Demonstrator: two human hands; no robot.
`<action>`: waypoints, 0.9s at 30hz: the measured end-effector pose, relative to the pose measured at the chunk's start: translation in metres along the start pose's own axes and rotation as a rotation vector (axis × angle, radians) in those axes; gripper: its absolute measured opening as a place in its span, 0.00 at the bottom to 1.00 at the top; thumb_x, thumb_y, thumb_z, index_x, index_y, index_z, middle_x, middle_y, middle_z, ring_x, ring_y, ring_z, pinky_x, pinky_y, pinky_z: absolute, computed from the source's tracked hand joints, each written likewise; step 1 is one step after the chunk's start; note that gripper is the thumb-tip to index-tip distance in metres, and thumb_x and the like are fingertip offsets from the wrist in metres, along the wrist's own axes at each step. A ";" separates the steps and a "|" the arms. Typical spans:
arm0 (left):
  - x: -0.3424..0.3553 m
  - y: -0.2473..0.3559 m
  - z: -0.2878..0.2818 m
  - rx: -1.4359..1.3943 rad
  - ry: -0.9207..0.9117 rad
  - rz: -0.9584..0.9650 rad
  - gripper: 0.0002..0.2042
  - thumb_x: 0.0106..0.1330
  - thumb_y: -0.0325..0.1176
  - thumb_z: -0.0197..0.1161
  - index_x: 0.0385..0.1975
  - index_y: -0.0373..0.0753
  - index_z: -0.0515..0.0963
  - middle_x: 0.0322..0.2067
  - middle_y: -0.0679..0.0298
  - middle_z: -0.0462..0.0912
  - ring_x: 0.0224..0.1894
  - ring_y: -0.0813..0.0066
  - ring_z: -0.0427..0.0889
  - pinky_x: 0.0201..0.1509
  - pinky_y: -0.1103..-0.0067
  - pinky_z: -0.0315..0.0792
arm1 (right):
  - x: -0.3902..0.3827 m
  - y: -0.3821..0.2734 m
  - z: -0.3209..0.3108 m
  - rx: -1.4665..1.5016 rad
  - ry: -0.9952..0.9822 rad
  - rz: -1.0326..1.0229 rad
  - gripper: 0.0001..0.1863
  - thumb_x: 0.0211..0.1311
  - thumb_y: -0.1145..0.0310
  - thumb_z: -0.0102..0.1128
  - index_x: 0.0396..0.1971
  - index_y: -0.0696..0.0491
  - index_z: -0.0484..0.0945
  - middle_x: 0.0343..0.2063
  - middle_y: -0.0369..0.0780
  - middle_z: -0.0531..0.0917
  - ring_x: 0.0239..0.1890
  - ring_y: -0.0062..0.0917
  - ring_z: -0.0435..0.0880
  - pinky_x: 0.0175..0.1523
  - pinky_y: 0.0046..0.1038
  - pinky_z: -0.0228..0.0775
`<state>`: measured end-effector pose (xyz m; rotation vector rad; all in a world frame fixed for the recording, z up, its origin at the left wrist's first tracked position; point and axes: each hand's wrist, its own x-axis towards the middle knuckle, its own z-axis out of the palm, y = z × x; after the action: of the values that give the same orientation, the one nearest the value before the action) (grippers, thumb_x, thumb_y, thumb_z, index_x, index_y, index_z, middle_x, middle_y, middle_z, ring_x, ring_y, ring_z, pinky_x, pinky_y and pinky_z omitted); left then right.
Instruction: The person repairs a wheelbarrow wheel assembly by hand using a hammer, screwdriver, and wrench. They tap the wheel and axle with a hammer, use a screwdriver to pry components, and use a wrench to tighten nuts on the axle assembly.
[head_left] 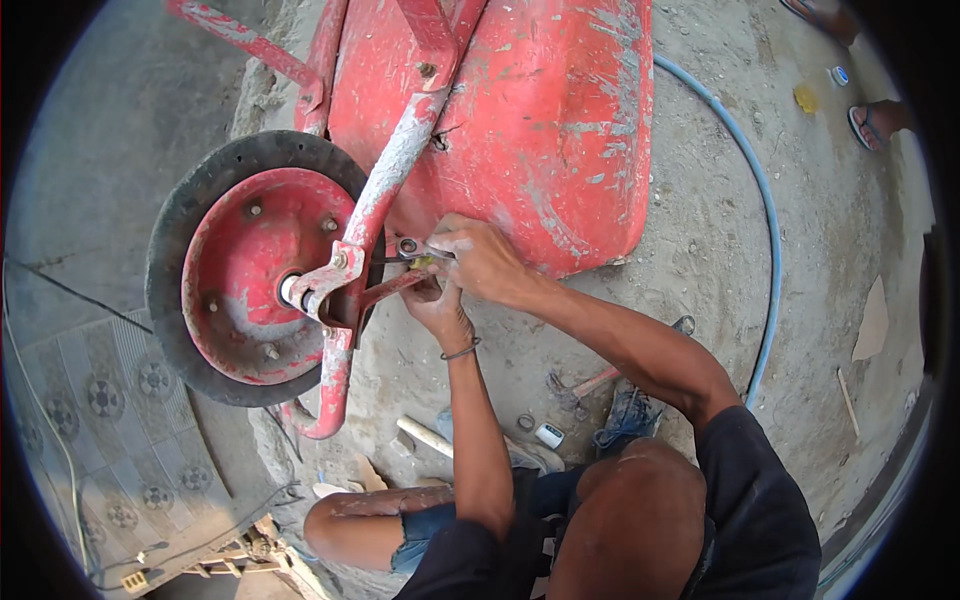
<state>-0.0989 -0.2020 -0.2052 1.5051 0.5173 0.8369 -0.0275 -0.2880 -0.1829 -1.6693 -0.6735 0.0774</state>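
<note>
A red wheelbarrow lies tipped over, with its scratched tray (pixel 490 130) toward the far side and its wheel (pixel 250 270), a black tyre on a red rim, at the left. My right hand (pixel 475 258) is closed on a ring-ended wrench (pixel 408 246), held beside the wheelbarrow's tubular frame (pixel 392 165). Just below it, my left hand (pixel 438 308) is closed by the end of a red metal brace (pixel 395 287). A small yellow-green piece (pixel 422 262) shows between the two hands. What my left fingers grip is hidden.
A blue hose (pixel 765 210) curves over the dusty ground at the right. A hammer (pixel 597 381) and a small white-and-blue container (pixel 549 435) lie near my knees. Another person's sandalled foot (pixel 875 122) is at the far right. Patterned tiles (pixel 110 400) lie at the left.
</note>
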 end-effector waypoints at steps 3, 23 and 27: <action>0.032 -0.003 -0.006 -0.019 -0.273 -0.001 0.24 0.47 0.20 0.65 0.48 0.35 0.69 0.40 0.66 0.74 0.43 0.75 0.73 0.53 0.78 0.67 | 0.009 -0.001 0.003 -0.017 0.024 0.053 0.08 0.44 0.75 0.64 0.28 0.57 0.80 0.29 0.45 0.78 0.33 0.41 0.79 0.38 0.36 0.70; 0.034 -0.028 0.013 -0.186 -0.302 -0.058 0.04 0.53 0.23 0.64 0.26 0.38 0.75 0.23 0.70 0.75 0.24 0.84 0.71 0.27 0.87 0.65 | 0.037 -0.122 -0.129 0.493 -0.166 0.376 0.19 0.66 0.66 0.51 0.55 0.54 0.70 0.30 0.34 0.81 0.24 0.11 0.74 0.28 0.18 0.66; 0.032 -0.037 0.009 -0.112 -0.253 0.028 0.06 0.52 0.21 0.64 0.28 0.37 0.76 0.29 0.70 0.77 0.32 0.81 0.74 0.38 0.80 0.68 | 0.036 -0.117 -0.123 -0.121 -0.386 0.414 0.13 0.62 0.66 0.55 0.45 0.51 0.79 0.24 0.35 0.81 0.22 0.15 0.75 0.27 0.22 0.66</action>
<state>-0.0663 -0.1792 -0.2345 1.4910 0.2594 0.6733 0.0079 -0.3729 -0.0362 -1.9113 -0.6140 0.6795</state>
